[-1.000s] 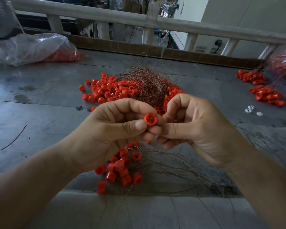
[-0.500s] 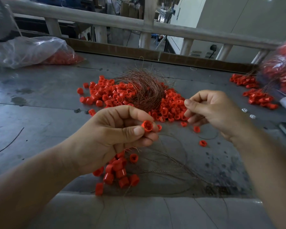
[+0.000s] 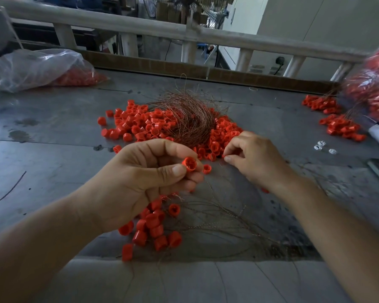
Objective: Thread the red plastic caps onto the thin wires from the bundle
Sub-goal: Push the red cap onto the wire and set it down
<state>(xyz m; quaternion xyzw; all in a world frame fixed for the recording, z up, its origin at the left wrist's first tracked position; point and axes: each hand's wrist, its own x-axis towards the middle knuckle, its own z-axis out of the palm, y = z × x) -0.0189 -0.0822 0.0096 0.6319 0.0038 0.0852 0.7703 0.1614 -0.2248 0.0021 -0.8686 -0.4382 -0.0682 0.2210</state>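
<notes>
My left hand (image 3: 140, 182) pinches one red cap (image 3: 189, 164) between thumb and forefinger, open side facing me. Below that hand hangs a cluster of threaded caps (image 3: 153, 230), with thin wires (image 3: 228, 226) trailing to the right across the table. My right hand (image 3: 256, 158) is down at the near edge of the loose cap pile (image 3: 144, 125), thumb and forefinger pinching a cap there. The tangled copper wire bundle (image 3: 188, 121) lies on top of the pile. Another loose cap (image 3: 206, 168) sits just beside my left fingertips.
A clear bag of caps (image 3: 37, 68) lies at the back left and another bag (image 3: 372, 90) at the far right. Finished cap bunches (image 3: 341, 127) and small white pieces (image 3: 322, 146) sit to the right. A wooden rail (image 3: 140, 27) borders the grey table (image 3: 42, 149).
My right hand left my left hand, swung right and came down onto the near edge of the pile. My left hand keeps holding its cap in about the same place.
</notes>
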